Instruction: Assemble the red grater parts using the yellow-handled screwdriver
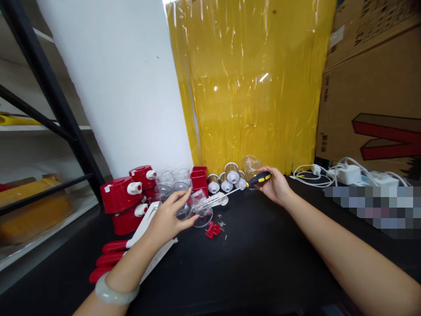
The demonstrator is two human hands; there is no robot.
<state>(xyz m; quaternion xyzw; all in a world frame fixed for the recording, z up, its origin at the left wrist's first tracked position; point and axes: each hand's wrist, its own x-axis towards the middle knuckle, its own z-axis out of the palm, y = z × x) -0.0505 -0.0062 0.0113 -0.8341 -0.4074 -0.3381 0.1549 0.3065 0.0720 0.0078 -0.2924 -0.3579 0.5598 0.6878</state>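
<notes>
My left hand [173, 216] curves its thumb and fingers around a clear plastic cup-like part [203, 214] with a round rim, just above the black table. In my right hand [275, 186] is a screwdriver [258, 179] with a black and yellow handle. Its long shaft points left, and the tip reaches the clear part; whether it touches is unclear. Another clear round part [251, 164] stands behind my right fingers. Below the shaft lie small red plastic pieces [213, 230] with several loose screws [222, 224].
Red housings [120, 195] with white knobs and several red-handled white pieces [113, 259] lie left. Red containers [198, 177] and metallic drums [232, 173] line the back, before a yellow plastic curtain [250, 87]. White cables and adapters [349, 174] sit right, near a cardboard box [371, 96].
</notes>
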